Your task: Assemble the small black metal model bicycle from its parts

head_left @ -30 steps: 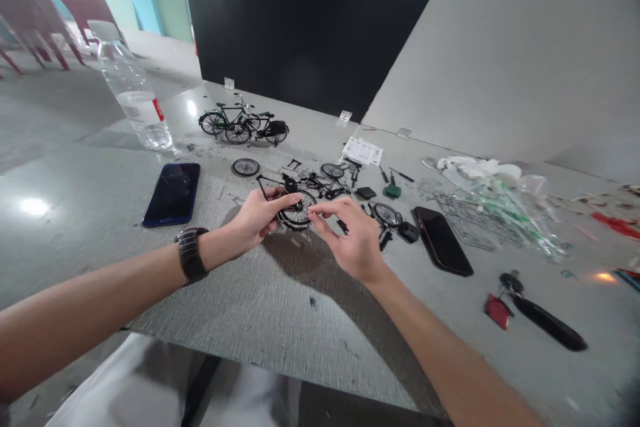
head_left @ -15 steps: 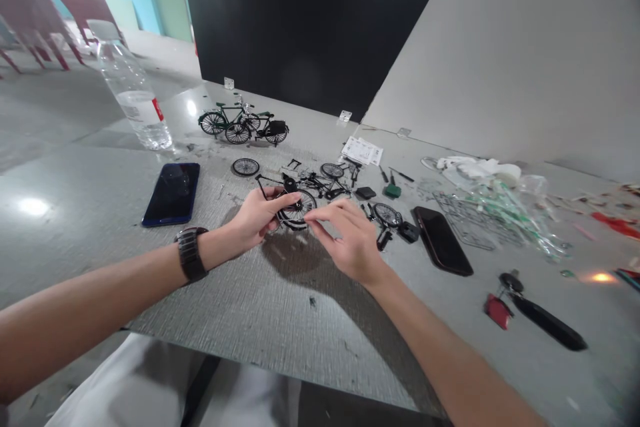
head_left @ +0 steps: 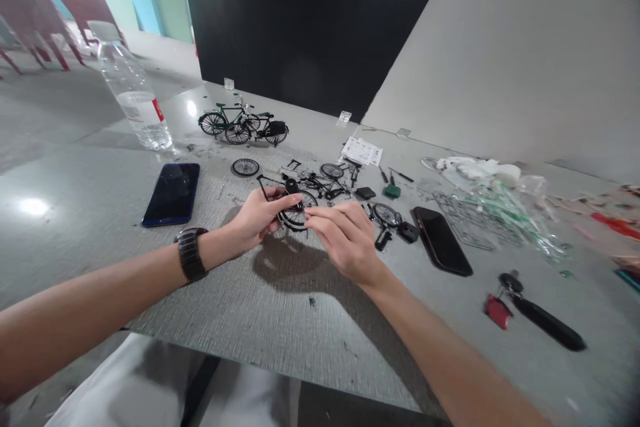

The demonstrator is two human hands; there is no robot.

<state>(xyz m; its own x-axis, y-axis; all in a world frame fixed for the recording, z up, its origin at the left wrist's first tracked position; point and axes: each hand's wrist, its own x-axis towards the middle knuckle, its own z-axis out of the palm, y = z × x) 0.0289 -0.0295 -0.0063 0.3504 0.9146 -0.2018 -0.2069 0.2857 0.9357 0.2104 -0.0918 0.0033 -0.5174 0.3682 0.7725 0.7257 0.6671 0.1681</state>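
Held above the grey table is a black model bicycle frame (head_left: pixel 291 185) with one spoked wheel (head_left: pixel 294 215) in it. My left hand (head_left: pixel 255 219) grips it from the left, thumb across the wheel's hub area. On the right, my right hand (head_left: pixel 345 233) pinches at the wheel's edge; its fingertips are pressed together and hide whatever lies between them. Behind my hands lie a loose wheel (head_left: pixel 245 167), a second black bicycle frame (head_left: pixel 325 184) and another wheel (head_left: pixel 387 215) among small black parts.
Two assembled model bicycles (head_left: pixel 240 123) stand at the back. A water bottle (head_left: pixel 133 93) and a blue-edged phone (head_left: pixel 171 194) are on the left. Rightward are screwdrivers (head_left: pixel 391 177), another phone (head_left: pixel 443 241), a plastic parts sprue (head_left: pixel 460 220), clear bags (head_left: pixel 525 213) and keys (head_left: pixel 547 321).
My right hand's fingers have curled closer together and shifted slightly up and left at the wheel. The left hand keeps its hold on the bicycle frame, almost unmoved.
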